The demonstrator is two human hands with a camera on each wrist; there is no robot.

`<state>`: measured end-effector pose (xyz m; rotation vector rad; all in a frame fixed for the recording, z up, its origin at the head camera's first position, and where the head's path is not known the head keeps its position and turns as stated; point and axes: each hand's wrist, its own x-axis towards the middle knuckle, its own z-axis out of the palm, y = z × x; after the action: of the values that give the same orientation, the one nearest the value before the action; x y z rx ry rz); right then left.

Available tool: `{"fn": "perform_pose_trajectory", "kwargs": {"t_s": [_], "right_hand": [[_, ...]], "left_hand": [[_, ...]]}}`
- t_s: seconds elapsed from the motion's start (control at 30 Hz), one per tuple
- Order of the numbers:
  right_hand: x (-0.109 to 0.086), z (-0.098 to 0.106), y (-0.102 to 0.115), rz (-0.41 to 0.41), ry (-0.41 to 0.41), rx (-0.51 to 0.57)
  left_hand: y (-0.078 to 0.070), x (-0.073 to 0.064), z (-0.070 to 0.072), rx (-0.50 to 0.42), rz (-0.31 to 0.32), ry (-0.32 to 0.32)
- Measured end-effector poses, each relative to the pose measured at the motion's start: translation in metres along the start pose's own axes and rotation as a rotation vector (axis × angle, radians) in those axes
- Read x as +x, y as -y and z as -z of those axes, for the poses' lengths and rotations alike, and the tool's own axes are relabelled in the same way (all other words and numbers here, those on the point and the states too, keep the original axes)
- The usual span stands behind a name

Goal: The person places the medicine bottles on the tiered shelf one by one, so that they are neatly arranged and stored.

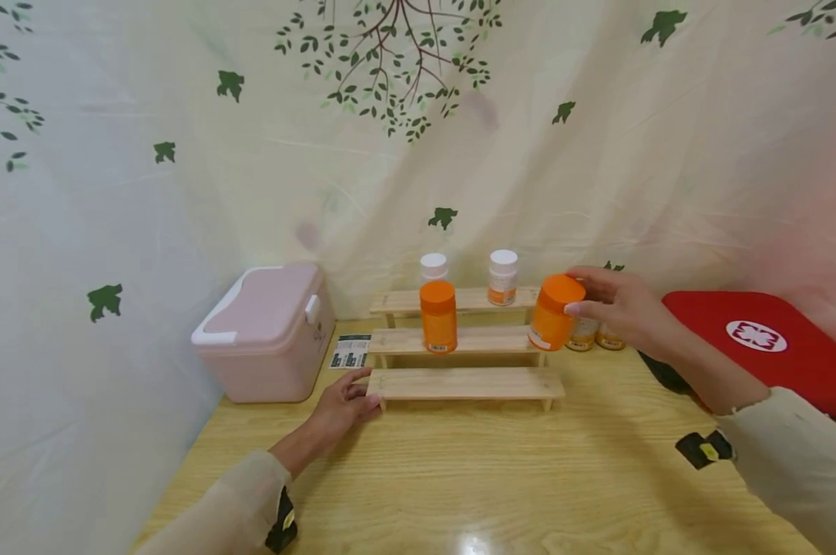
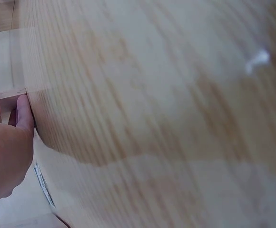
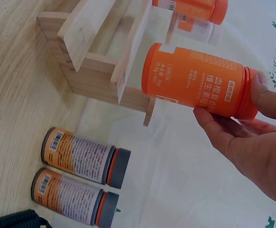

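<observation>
Currently, tilted orange bottle pinched by right hand, near wooden rack; lowest step gripped at left end by left hand

Head view: lower part of left white-capped bottle hidden behind standing orange bottle. Caps of two grey-capped bottles covered by right hand. Red case partly behind the forearm, cut by right edge. Print on paper sheet too small to read.
Left wrist view: left hand and wooden rack cut by left edge.
Right wrist view: standing orange bottle cut by top edge; black object, lower left, cropped, identity unclear.
</observation>
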<state>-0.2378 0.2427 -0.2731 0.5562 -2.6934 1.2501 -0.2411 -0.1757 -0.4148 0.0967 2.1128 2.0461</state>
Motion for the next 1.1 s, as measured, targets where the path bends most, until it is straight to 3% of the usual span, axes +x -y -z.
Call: {"fn": "perform_pose_trajectory", "kwargs": {"t_s": [0.2,0.47,1.1], "right_hand": [[0.016,-0.013,0.006,0.022,0.025,0.038],[0.035,-0.027,0.006,-0.031,0.084,0.099],[0.047,-0.036,0.0,-0.016,0.13,0.086]], "left_hand": [[0.002,-0.001,0.001,-0.005,-0.007,0.005],[-0.002,-0.002,-0.001,0.001,-0.01,0.013],[0.001,0.001,0.001,0.017,-0.003,-0.001]]}}
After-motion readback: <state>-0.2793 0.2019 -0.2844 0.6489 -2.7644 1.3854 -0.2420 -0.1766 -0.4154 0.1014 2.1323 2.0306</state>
